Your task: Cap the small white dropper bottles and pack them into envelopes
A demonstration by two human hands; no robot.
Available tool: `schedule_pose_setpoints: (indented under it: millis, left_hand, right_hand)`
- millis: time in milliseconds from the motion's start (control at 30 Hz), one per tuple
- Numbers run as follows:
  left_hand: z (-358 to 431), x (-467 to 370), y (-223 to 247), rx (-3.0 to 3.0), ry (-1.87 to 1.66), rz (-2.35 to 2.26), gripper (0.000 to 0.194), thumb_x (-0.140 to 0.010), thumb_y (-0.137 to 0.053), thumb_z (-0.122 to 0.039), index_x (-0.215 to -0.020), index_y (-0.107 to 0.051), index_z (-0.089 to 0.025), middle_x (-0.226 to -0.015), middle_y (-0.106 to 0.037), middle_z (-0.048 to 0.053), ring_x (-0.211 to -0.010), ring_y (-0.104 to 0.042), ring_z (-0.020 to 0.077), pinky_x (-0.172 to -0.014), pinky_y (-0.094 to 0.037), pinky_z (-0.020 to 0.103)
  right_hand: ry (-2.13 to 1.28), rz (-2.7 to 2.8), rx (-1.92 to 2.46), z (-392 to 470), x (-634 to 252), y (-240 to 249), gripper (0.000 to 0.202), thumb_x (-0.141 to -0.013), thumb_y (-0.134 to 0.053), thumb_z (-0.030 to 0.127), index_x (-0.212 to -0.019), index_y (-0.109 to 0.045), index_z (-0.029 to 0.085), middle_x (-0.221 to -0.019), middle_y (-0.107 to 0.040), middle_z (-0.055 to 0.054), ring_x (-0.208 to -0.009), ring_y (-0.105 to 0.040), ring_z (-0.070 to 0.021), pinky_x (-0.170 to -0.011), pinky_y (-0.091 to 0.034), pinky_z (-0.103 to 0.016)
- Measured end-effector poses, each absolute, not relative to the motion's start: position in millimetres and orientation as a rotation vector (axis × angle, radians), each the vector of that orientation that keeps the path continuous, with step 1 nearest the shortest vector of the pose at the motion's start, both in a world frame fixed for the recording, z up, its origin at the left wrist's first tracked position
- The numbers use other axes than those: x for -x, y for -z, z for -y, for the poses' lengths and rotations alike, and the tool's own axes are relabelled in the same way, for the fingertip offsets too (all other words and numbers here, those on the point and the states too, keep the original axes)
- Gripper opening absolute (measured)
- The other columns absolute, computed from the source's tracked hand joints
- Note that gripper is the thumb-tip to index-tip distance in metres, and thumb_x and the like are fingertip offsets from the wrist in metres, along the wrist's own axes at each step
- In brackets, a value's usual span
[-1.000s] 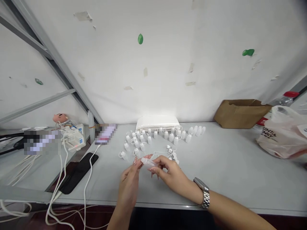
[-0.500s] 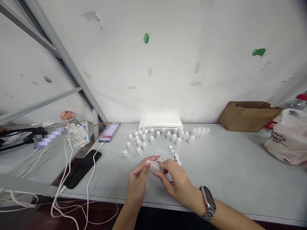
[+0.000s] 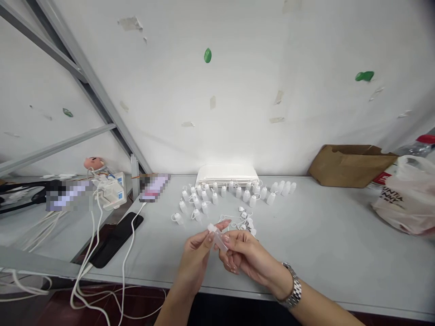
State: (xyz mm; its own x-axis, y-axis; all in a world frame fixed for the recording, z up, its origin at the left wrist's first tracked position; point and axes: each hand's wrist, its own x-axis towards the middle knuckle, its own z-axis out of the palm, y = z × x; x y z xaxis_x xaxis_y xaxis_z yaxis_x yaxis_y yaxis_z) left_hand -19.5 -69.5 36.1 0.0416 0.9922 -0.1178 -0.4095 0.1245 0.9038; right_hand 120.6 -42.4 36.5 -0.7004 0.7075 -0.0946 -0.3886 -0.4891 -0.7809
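Observation:
A small translucent plastic squeeze bottle (image 3: 220,242) is held between both hands near the table's front edge, its white top tilted up and to the left. My left hand (image 3: 197,251) pinches it at the top end. Around its body close the thumb and fingers of my right hand (image 3: 243,251). Just beyond the hands lies a loose cluster of white caps (image 3: 246,219) with thin strap loops. Further back stand several capped squeeze bottles (image 3: 204,195), and to their right a few bottles without visible caps (image 3: 287,187).
A white folded stack (image 3: 227,173) rests against the wall. On the right are a brown paper bag (image 3: 351,167) and a plastic bag (image 3: 390,199). A black power bank (image 3: 117,240), white cables (image 3: 97,235) and a phone (image 3: 154,188) lie left, beside a metal frame post (image 3: 135,170).
My right hand has rolled over, so its fingers now curl under the bottle with the thumb on top. The bottle's lower end has swung toward me. My left hand stays nearly in place.

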Motion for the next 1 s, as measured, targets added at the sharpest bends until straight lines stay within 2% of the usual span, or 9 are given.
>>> schedule_pose_setpoints:
  millis: [133,300,400,500,633,733,867,1000]
  left_hand:
    - [69,21,-47,-0.722,-1.162,-0.92,0.058,-0.079,-0.043,-0.064,-0.101,-0.071,-0.017,-0.116,-0.066,0.012,-0.126,-0.043,0.0294,-0.109,-0.025,0.045]
    - [67,22,-44,-0.726,-1.223,-1.001,0.037,-0.075,-0.062,-0.049,-0.088,-0.074,-0.017,-0.102,-0.072,0.01,-0.116,-0.054,0.0283,-0.106,-0.031,0.041]
    - [67,21,-37,-0.744,-1.262,-1.069,0.031,-0.072,-0.066,-0.046,-0.081,-0.075,-0.017,-0.094,-0.074,0.009,-0.107,-0.059,0.0286,-0.1,-0.037,0.041]
    - [66,19,-33,-0.81,-1.303,-1.162,0.032,-0.072,-0.065,-0.046,-0.082,-0.074,-0.017,-0.095,-0.074,0.009,-0.105,-0.06,0.029,-0.097,-0.04,0.041]
    - [60,16,-24,-0.96,-1.294,-1.276,0.039,-0.08,-0.054,-0.048,-0.099,-0.07,-0.017,-0.104,-0.071,0.01,-0.108,-0.059,0.0267,-0.098,-0.039,0.041]
    - [54,13,-11,-1.174,-1.284,-1.517,0.039,-0.078,-0.059,-0.039,-0.112,-0.062,-0.021,-0.104,-0.069,0.008,-0.102,-0.06,0.024,-0.091,-0.044,0.04]
    - [51,-2,4,-1.711,-1.026,-1.611,0.027,-0.079,-0.059,-0.026,-0.105,-0.063,-0.025,-0.099,-0.064,0.005,-0.09,-0.06,0.0201,-0.084,-0.048,0.038]
    - [49,-26,4,-2.121,-0.79,-1.599,0.029,-0.081,-0.056,-0.017,-0.11,-0.06,-0.023,-0.099,-0.061,0.006,-0.092,-0.058,0.0218,-0.081,-0.05,0.039]
  right_hand:
    - [-2.447,0.724,0.389,42,-123,-28,0.029,-0.077,-0.065,0.036,-0.074,-0.067,0.008,-0.048,-0.057,-0.001,-0.039,-0.042,-0.0057,-0.041,-0.029,-0.019]
    - [-2.472,0.729,0.447,44,-124,-22,0.035,-0.08,-0.062,0.041,-0.074,-0.066,0.006,-0.052,-0.061,-0.004,-0.039,-0.047,-0.0063,-0.041,-0.033,-0.019]
    - [-2.275,0.902,0.593,47,-122,-25,0.032,-0.081,-0.061,0.041,-0.079,-0.066,0.009,-0.065,-0.066,-0.007,-0.047,-0.055,-0.0094,-0.046,-0.041,-0.021]
    - [-1.971,1.086,0.746,49,-121,-27,0.03,-0.071,-0.071,0.04,-0.08,-0.065,0.013,-0.067,-0.066,-0.004,-0.055,-0.057,-0.0113,-0.054,-0.046,-0.024]
    - [-1.665,1.192,0.936,44,-135,-25,0.03,-0.071,-0.069,0.044,-0.08,-0.067,0.015,-0.066,-0.064,-0.001,-0.055,-0.056,-0.0123,-0.059,-0.047,-0.028]
    - [-1.461,1.137,1.047,37,-158,-23,0.032,-0.072,-0.066,0.047,-0.079,-0.067,0.016,-0.068,-0.065,-0.003,-0.057,-0.055,-0.0132,-0.06,-0.047,-0.028]
    - [-1.307,1.12,1.129,31,-188,-23,0.031,-0.075,-0.064,0.046,-0.077,-0.068,0.015,-0.069,-0.065,-0.004,-0.058,-0.054,-0.0136,-0.063,-0.047,-0.028]
    - [-1.243,1.14,1.171,33,-200,-25,0.03,-0.075,-0.065,0.045,-0.082,-0.07,0.017,-0.068,-0.064,-0.003,-0.058,-0.054,-0.0136,-0.064,-0.047,-0.029]
